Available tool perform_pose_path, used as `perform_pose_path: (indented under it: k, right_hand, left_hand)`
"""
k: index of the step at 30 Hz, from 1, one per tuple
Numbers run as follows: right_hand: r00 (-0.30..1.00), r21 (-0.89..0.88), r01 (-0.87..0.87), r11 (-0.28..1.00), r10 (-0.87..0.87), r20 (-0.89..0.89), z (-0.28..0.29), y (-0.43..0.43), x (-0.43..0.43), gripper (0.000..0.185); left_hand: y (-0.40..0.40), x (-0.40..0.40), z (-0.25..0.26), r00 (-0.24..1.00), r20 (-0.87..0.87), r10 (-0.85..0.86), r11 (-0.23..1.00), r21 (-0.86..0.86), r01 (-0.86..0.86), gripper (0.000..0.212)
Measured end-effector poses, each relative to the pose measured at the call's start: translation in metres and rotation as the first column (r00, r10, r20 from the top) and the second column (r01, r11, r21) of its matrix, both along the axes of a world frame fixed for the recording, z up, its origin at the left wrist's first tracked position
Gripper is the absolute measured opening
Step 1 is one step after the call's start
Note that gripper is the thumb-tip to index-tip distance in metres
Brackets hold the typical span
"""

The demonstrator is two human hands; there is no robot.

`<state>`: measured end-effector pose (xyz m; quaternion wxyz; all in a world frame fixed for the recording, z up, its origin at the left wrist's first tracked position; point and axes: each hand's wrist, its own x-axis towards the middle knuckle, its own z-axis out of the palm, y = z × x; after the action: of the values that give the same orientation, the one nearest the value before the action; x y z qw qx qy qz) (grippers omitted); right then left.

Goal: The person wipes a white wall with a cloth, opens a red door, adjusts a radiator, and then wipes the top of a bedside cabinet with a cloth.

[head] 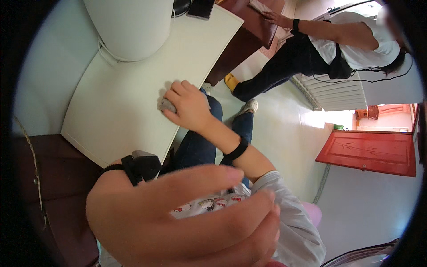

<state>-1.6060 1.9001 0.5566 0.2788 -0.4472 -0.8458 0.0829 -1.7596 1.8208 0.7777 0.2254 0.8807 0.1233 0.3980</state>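
On the pale tabletop (110, 96), my right hand (188, 103) lies palm down, closed around a bunched grey cloth (168, 105) that shows beside the thumb. The rest of the cloth is mostly hidden under the fingers. A black band (236, 149) circles this wrist. My left hand (200, 213) is raised very near the camera and fills the lower middle. Its thumb and fingers are apart, with nothing seen between them. A black device (141, 167) is strapped at the left wrist. My jeans-clad legs (196, 148) are beside the table edge.
A large white cylindrical container (130, 28) and a phone (200, 8) stand at the table's far end, with a white cable. Another person (350, 36) rests a hand on dark red furniture (250, 33). A white radiator (337, 91) and a red door (367, 152) are at right.
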Motion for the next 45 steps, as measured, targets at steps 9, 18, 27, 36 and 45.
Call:
perform_pose_path:
  k: [9, 18, 27, 36, 45]
  right_hand:
    - [0.916, 0.067, 0.4, 0.914, -0.397, -0.057, -0.004, 0.071, 0.029, 0.018]
    - [0.954, 0.159, 0.248, 0.956, -0.213, -0.212, -0.067, 0.004, -0.035, 0.03]
    - [0.951, 0.171, 0.296, 0.94, -0.274, -0.14, -0.014, 0.093, 0.063, 0.027]
    - [0.987, 0.02, -0.159, 0.987, 0.159, -0.014, 0.003, 0.001, 0.015, 0.033]
    - [0.898, -0.126, 0.276, 0.953, -0.302, -0.32, -0.031, 0.104, 0.132, 0.028]
  left_hand:
    - [0.011, 0.014, 0.01, 0.993, -0.084, -0.08, 0.987, 0.133, 0.091, 0.025]
    - [0.084, 0.038, -0.045, 0.872, -0.371, -0.319, 0.883, -0.451, 0.132, 0.047]
    - [0.156, -0.018, -0.146, 0.921, -0.348, -0.176, 0.514, -0.83, -0.216, 0.038]
    - [0.201, -0.039, -0.222, 0.948, 0.189, 0.257, 0.125, -0.979, 0.162, 0.042]
    - [0.208, -0.034, -0.223, 0.927, 0.316, 0.201, 0.085, -0.948, 0.305, 0.046]
